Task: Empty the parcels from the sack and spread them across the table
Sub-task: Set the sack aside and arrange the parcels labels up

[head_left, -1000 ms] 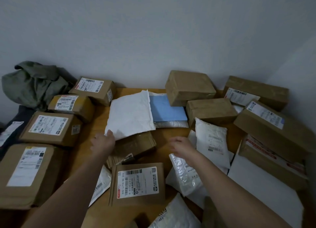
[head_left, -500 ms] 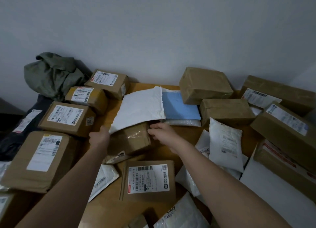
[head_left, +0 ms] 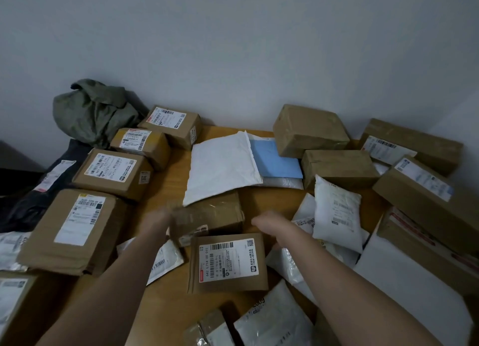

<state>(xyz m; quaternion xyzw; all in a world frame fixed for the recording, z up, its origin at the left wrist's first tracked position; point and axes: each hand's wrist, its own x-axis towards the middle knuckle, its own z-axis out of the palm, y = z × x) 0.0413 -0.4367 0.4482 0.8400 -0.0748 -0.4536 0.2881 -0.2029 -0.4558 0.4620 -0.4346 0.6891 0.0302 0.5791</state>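
Brown taped parcel [head_left: 207,217] lies mid-desk, partly under white mailer [head_left: 223,169], just behind labelled flat parcel [head_left: 228,262]; left hand [head_left: 158,220] at its left end, blurred, grip can't tell. Right hand [head_left: 269,223] hovers just right of it, fingers loosely curled, holding nothing; boxes & mailers cover wooden desk [head_left: 168,187]; green sack [head_left: 96,112] crumpled back-left by wall.

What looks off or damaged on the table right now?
Nothing damaged. Parcels still overlap: the white mailer lies over the blue envelope and a taped brown parcel, which the left hand touches, too blurred to read. Another white pouch leans tilted on others.
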